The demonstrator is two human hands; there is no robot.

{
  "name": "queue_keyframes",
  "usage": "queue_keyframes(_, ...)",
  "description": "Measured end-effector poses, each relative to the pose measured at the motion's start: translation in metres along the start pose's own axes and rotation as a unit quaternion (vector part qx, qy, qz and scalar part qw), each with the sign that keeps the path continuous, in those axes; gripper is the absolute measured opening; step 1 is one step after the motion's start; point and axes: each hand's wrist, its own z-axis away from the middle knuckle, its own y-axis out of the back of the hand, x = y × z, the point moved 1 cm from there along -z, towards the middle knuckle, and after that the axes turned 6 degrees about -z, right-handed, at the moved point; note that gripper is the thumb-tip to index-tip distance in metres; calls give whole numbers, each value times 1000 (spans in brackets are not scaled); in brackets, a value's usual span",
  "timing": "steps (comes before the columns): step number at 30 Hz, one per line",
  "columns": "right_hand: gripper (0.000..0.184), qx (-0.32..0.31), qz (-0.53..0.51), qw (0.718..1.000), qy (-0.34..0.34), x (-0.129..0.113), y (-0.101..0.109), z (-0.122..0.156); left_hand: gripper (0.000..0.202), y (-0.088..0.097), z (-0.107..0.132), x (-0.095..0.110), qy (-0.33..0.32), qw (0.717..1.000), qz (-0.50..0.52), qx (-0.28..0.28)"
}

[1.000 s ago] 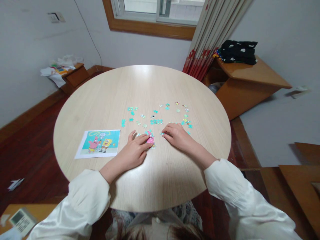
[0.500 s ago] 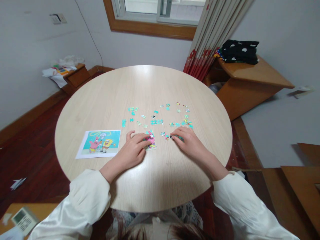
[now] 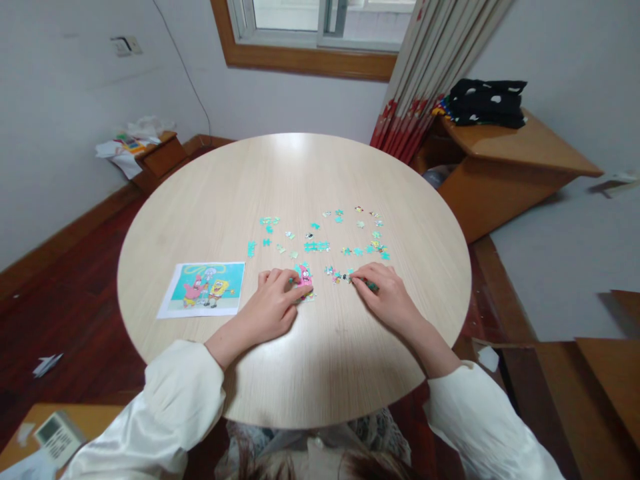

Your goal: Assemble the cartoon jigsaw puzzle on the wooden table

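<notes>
left hand [image 3: 275, 301] on the pink puzzle [image 3: 305, 274], fingers a bit spread; right hand [image 3: 386, 295] at small bits [image 3: 337, 276]; can't tell if its fingers pinch one

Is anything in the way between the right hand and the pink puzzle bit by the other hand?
Yes, a little cluster of puzzle pieces lies on the table between the right hand and the pink puzzle bit, right by the right fingertips. Nothing tall shows there.

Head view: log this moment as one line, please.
left hand: on pink puzzle section | right hand: at small puzzle pieces | printed picture: left of both hands
</notes>
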Motion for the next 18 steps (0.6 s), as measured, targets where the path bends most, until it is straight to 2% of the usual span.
queue_keyframes(8,15,25,-6,1000,15,-1,-5,4,44,-1,1,0,-2,1000,0,-1)
queue_keyframes(18,15,17,-3,1000,17,-4,-7,6,44,-3,1,-1,2,1000,14,4)
